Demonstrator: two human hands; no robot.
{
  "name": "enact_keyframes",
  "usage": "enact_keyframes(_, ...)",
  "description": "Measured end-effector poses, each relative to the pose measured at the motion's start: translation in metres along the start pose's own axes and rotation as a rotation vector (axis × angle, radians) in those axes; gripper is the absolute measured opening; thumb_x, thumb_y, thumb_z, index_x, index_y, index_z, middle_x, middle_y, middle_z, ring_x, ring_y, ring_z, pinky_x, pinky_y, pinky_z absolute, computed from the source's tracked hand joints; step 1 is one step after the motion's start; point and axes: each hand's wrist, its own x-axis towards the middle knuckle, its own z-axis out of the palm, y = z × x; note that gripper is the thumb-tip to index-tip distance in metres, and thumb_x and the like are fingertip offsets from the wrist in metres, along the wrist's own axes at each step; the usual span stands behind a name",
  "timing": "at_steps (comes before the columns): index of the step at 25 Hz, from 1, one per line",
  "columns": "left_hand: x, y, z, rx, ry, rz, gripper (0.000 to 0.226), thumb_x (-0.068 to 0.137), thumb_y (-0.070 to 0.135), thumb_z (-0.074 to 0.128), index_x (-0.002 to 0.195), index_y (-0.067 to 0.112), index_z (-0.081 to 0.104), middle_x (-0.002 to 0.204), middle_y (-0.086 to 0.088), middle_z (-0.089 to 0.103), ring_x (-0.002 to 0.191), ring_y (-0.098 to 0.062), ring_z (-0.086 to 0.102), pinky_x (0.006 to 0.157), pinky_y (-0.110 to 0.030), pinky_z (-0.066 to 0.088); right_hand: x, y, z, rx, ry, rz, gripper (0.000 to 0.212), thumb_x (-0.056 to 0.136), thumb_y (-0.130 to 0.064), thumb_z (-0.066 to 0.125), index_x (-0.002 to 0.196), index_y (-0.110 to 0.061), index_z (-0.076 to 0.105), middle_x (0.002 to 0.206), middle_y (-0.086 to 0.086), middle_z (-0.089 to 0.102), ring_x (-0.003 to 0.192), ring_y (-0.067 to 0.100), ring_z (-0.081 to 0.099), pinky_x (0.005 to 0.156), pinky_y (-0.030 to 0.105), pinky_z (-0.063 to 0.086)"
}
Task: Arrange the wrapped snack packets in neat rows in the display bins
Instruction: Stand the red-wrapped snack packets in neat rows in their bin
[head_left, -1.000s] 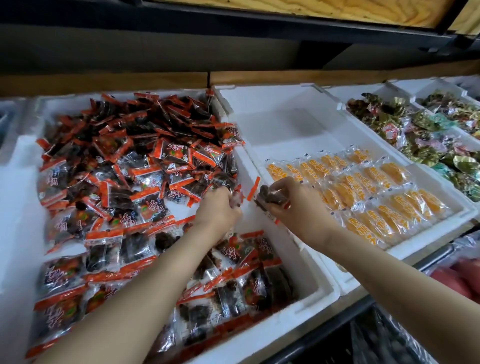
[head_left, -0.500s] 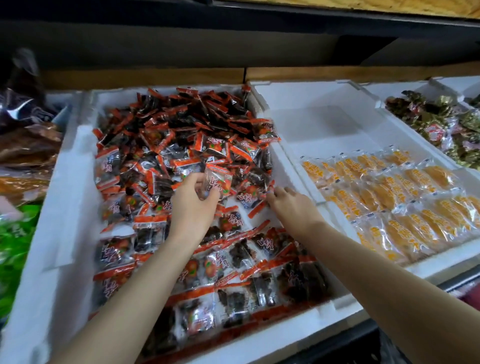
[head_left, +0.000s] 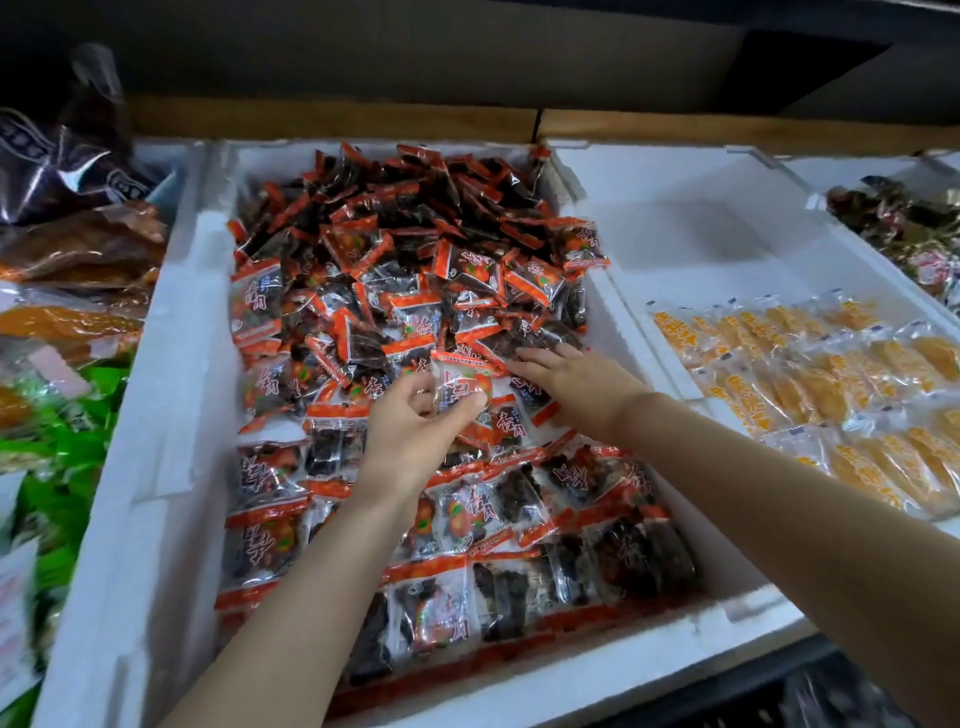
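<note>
— Where's the packet?
— I see one orange-edged packet (head_left: 462, 382) pinched in my left grip (head_left: 410, 431), thumb and fingertips curled on its lower edge, over the loose heap (head_left: 415, 249).
— And the right grip (head_left: 582, 387)?
— Fingers straight, flat on packets just right of it, inside the same white foam bin (head_left: 171, 364).

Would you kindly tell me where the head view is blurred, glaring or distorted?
Head view: sharp in the centre, around the left hand and the packet it pinches; head view edges smear, notably the green packets far left; glare streaks the clear wrappers in the white bin, whose walls bow from the wide lens.
</note>
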Motion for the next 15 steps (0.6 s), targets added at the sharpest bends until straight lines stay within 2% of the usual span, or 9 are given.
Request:
enact_keyframes(3,0.006,0.0,-0.004,-0.001,0.002,0.011,0.073,0.08,0.026,0.076,0.142,0.011,0.041,0.143,-0.01,0.044,0.122,-0.017,0.046,0.106,-0.039,0.04,0.013,0.006,-0.007,-0.141,0.014,-0.056,0.077,0.087,-0.023,0.061,0.149,-0.019,0.016,0.148,0.002,0.033,0.133,0.021,0.033,0.109,0.032,0.031)
enact_keyframes(6,0.007,0.002,-0.006,-0.029,-0.003,0.038,0.063,0.083,0.022,0.073,0.138,0.008,0.046,0.143,-0.01,0.046,0.126,-0.018,0.046,0.103,-0.033,0.04,0.015,0.007,-0.011,-0.136,0.024,-0.07,0.063,0.086,-0.033,0.061,0.14,-0.017,0.032,0.134,0.004,0.046,0.122,0.022,0.042,0.098,0.032,0.04)
enact_keyframes(9,0.008,0.004,-0.009,-0.08,0.045,0.055,0.063,0.086,0.018,0.071,0.141,0.009,0.043,0.144,-0.01,0.044,0.12,-0.013,0.043,0.106,-0.035,0.04,0.009,0.005,-0.015,0.001,0.08,-0.072,0.041,0.089,-0.029,0.056,0.126,-0.015,0.046,0.121,0.004,0.052,0.113,0.023,0.05,0.086,0.034,0.045)
enact_keyframes(11,0.011,0.004,-0.013,-0.115,0.093,0.052,0.067,0.086,0.018,0.07,0.144,0.009,0.038,0.145,-0.01,0.042,0.126,-0.015,0.042,0.109,-0.039,0.039,-0.002,0.007,-0.013,0.069,0.127,-0.078,0.031,0.09,-0.028,0.056,0.118,-0.014,0.051,0.114,0.004,0.054,0.103,0.024,0.056,0.08,0.036,0.047)
enact_keyframes(15,0.015,0.002,-0.018,-0.131,0.126,0.032,0.067,0.086,0.021,0.071,0.144,0.012,0.039,0.145,-0.009,0.042,0.132,-0.02,0.042,0.109,-0.043,0.039,-0.024,0.002,0.004,0.085,0.059,-0.067,0.034,0.091,-0.025,0.057,0.123,-0.016,0.049,0.126,0.002,0.048,0.108,0.023,0.056,0.084,0.038,0.051)
